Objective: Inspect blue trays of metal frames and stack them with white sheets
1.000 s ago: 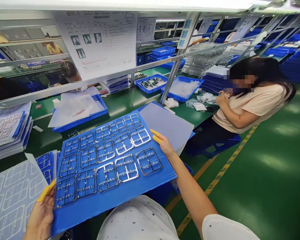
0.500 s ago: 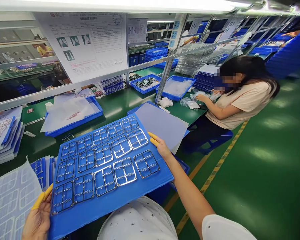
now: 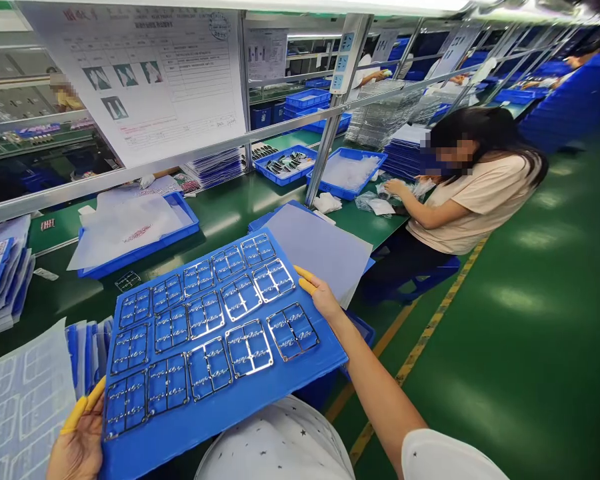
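Note:
I hold a flat blue board in front of me, tilted up toward the right. Several shiny metal frames lie on it in rows. My left hand, with yellow finger cots, grips the board's lower left edge. My right hand, also with yellow cots on its fingertips, grips the far right edge. Both hands are closed on the board.
A grey sheet lies on a blue tray past the board. A blue tray with white film sits on the green bench. Stacked boards are at left, a clear sheet at lower left. A person sits working at right.
The board has dipped slightly at its left end, and the whole view has shifted left as my head turned right. My grip on both edges is unchanged.

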Demonstrator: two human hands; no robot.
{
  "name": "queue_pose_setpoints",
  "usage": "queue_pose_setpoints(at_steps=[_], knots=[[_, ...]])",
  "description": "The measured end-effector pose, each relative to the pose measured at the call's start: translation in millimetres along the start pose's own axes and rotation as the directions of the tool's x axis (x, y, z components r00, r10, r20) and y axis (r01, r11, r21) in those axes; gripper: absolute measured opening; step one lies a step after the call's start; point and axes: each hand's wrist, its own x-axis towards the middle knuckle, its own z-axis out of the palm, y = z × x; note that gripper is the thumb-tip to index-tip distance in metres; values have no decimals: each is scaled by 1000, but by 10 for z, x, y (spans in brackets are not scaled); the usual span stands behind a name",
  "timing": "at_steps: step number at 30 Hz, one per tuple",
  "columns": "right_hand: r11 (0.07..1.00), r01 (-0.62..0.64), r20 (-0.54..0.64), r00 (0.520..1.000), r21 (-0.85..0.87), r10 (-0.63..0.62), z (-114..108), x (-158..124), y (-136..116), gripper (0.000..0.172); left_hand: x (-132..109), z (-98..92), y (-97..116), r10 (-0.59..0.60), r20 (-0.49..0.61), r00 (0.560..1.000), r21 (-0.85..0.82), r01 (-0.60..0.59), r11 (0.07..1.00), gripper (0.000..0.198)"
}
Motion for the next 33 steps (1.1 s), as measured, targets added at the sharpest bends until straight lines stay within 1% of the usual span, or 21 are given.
queue_pose_setpoints(at_steps=[2,6,9,11,16,19,21,24,26,30,33], knots=[[1000,-7,0,1000,6,7,-8,14,9,49,-48,16,-17,5,9,1000,28,-5,1000,20],[1000,-12,10,1000,-3,12,-29,40,43,51,-118,-24,-66,85,54,995,138,-92,986,32],[1000,-9,14,1000,-7,9,-41,52,65,51,-136,-73,-102,105,65,992,152,-114,982,38],[1000,-14,15,1000,6,14,-43,55,71,50,-134,-88,-117,89,59,994,127,-96,987,38],[999,-24,25,999,23,23,-45,56,68,50,-119,-84,-152,7,28,1000,36,-8,999,28],[1000,-23,31,999,5,23,-65,65,76,53,-119,-117,-199,-25,-36,999,-41,23,999,22],[1000,-25,41,999,-9,25,-92,90,101,56,-127,-151,-237,-65,-60,996,-90,59,994,25],[999,-18,61,998,-32,20,-149,173,170,58,-161,-179,-284,-110,-25,994,-148,105,983,30],[999,-7,63,998,-49,11,-187,236,219,60,-202,-170,-299,-111,-28,993,-177,104,979,29],[996,-21,73,997,-83,28,-225,262,257,64,-287,-145,-310,-133,-53,990,-189,121,975,26],[994,-51,92,994,-94,59,-224,203,236,66,-295,-192,-351,-131,-61,990,-151,120,981,29]])
